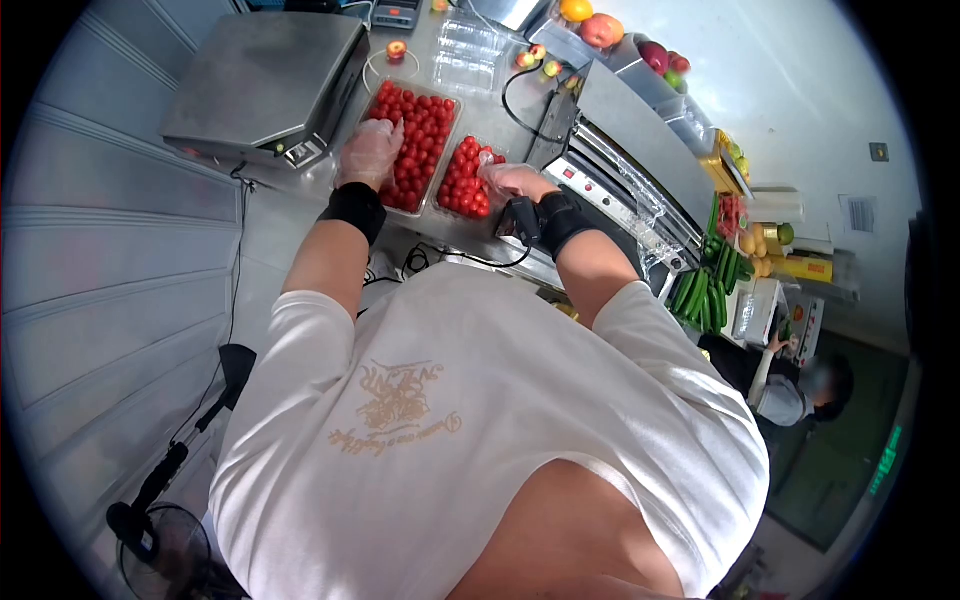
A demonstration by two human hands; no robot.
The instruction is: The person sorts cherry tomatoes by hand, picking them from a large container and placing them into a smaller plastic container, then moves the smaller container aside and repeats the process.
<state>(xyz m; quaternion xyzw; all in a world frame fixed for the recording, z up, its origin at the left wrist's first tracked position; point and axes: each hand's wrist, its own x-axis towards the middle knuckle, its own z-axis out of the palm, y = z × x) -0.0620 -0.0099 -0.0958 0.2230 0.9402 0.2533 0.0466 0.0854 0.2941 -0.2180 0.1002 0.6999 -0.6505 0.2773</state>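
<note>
A clear plastic tray [458, 112] full of small red tomatoes [424, 135] lies on the steel counter. To its right is a smaller clear container [440, 205], also filled with red tomatoes [464, 180]. My left hand [370, 152], in a clear glove, rests at the left edge of the larger tray with its fingers over the tomatoes; whether it holds one is hidden. My right hand [510, 178], gloved too, touches the right side of the smaller container, its fingertips curled by the tomatoes. What they grip cannot be made out.
A metal box-shaped machine [265, 85] stands at the left, a wrapping machine [625, 170] at the right. Empty clear containers [468, 52] lie behind the trays. Cucumbers [705, 295] and other fruit sit farther right, near another person [790, 390].
</note>
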